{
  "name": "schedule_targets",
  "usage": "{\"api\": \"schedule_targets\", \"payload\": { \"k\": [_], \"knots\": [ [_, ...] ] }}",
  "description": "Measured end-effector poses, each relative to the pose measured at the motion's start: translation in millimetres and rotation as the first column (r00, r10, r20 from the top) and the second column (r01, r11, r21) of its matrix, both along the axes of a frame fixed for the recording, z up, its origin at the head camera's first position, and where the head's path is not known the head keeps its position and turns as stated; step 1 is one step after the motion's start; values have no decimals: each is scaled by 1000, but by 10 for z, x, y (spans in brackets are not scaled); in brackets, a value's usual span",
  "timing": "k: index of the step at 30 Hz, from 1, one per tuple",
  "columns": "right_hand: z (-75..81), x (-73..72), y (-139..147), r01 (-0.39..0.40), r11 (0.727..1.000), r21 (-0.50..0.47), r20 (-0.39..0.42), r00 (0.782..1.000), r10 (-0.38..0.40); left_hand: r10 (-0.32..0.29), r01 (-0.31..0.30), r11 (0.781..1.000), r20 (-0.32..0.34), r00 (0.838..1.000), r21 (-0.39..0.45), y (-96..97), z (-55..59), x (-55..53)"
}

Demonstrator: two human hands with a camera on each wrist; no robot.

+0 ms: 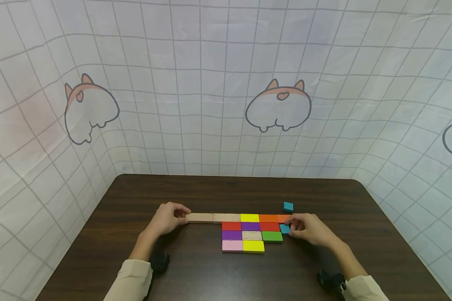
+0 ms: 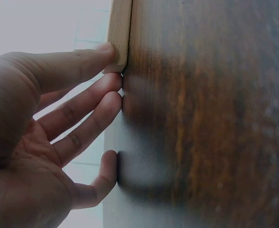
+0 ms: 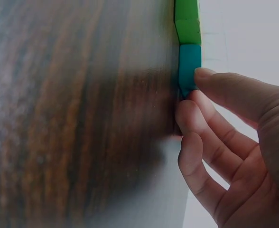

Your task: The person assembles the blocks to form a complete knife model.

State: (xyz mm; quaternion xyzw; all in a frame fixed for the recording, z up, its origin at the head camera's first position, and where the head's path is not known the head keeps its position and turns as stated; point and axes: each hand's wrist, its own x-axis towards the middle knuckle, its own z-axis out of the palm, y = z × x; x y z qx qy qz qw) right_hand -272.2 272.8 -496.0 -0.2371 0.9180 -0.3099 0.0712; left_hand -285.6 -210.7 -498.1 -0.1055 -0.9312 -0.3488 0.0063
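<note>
Flat rectangular blocks lie in stepped rows on the table. My left hand [image 1: 166, 218] holds the left end of the long plain wooden block [image 1: 199, 218], its thumb on the block's side in the left wrist view. Other fingertips of that hand rest at the tabletop. At the rows' right end, my right hand [image 1: 310, 228] pinches a small teal block [image 1: 284, 229], the thumb against its side. In the right wrist view this teal block meets the end of a green block [image 3: 187, 21]. The right fingers also reach the short orange block [image 1: 283, 218] in the top row.
A second teal block [image 1: 288, 206] lies apart, behind the top row. Red, purple, yellow, pink and plain blocks [image 1: 252, 235] fill the lower rows. The dark wooden table [image 1: 196, 271] meets a white grid-patterned curtain [image 1: 226, 154] at its back edge.
</note>
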Motion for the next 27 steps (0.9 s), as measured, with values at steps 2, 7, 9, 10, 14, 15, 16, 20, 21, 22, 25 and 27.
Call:
{"api": "schedule_targets", "payload": {
  "k": [2, 7, 9, 10, 14, 15, 16, 20, 21, 22, 25, 27],
  "knots": [
    [-6, -4, -5, -5, 1000, -3, 3, 1000, 5, 1, -1, 1000, 1, 1000, 1, -2, -2, 0],
    [-11, -8, -19, -7, 1000, -11, 12, 1000, 7, 4, -4, 1000, 6, 1000, 1, -3, -5, 3],
    [-11, -7, -25, -3, 1000, -9, 13, 1000, 3, 5, -5, 1000, 7, 1000, 2, -4, -6, 5],
    [-10, -7, -28, -2, 1000, -8, 14, 1000, 2, 6, -6, 1000, 8, 1000, 3, -4, -5, 6],
    [1, -2, -40, 7, 1000, -7, 15, 1000, -7, 7, -7, 1000, 8, 1000, 3, -10, -3, 10],
    [4, -1, -43, 6, 1000, -7, 15, 1000, -6, 7, -7, 1000, 8, 1000, 2, -12, -3, 10],
    [7, -1, -45, 6, 1000, -7, 14, 1000, -6, 7, -7, 1000, 8, 1000, 1, -14, -2, 11],
    [12, -1, -56, 6, 1000, -8, 12, 1000, -6, 6, -6, 1000, 6, 1000, 0, -19, -4, 8],
    [12, -3, -57, 2, 1000, -7, 11, 1000, -2, 6, -6, 1000, 7, 1000, 0, -17, -3, 6],
    [10, -4, -57, 3, 1000, -9, 11, 1000, -3, 6, -6, 1000, 7, 1000, 0, -17, -3, 6],
    [6, -6, -57, 4, 1000, -8, 12, 1000, -3, 8, -8, 1000, 7, 1000, 0, -15, -3, 6],
    [2, -10, -53, 1, 1000, -6, 10, 1000, -1, 8, -8, 1000, 9, 1000, 1, -12, -3, 5]
  ]
}}
